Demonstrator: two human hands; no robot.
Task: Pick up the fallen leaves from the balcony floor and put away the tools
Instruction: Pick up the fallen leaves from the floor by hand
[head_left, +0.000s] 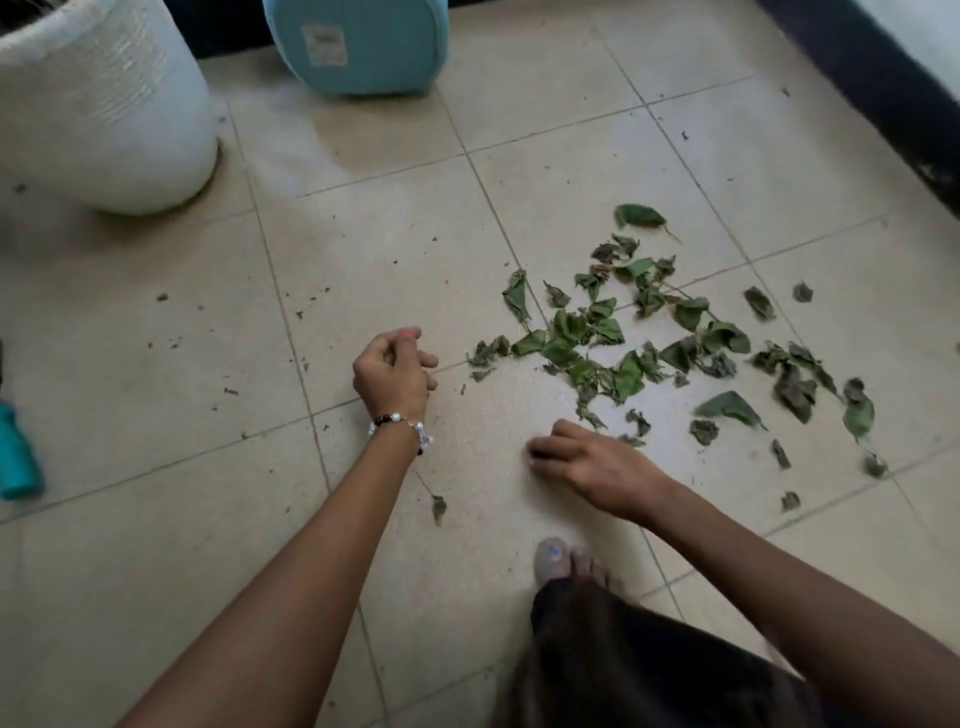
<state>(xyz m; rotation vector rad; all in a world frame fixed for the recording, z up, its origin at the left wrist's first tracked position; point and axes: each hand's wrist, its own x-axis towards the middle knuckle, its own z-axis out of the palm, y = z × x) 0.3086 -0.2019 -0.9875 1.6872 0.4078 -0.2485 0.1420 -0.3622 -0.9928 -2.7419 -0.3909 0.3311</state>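
At the far left edge we see a teal plastic handle (18, 457) lying on the beige tiled floor (156, 545), most of it cut off; it may be one of the tools, and we risk forgetting it because it sits well apart from everything else. Near it, dark crumbs (228, 391) dot the tiles, too fine to pinch and easily left behind. A big white ribbed pot (104, 104) and a pale blue rounded container (358, 47) stand at the top.

Our left hand (395, 371), with a bead bracelet (400, 423) at the wrist, hovers with fingers loosely curled; we cannot tell whether it holds anything. A single small leaf on a thin stem (438, 506) lies just beside that forearm and could be overlooked or swept aside by the arm.

Our right hand (587, 462) rests low on the floor, fingers bent under; whether they pinch a scrap is not visible. A bare foot (563, 564) near it could tread on strays.

To the right lies the scatter of green, curled, wilted leaves (623, 343), thickest in the middle, thinning toward the dark wall base (883, 104). They look dry and brittle, so a hard grab would likely crumble them into more crumbs.
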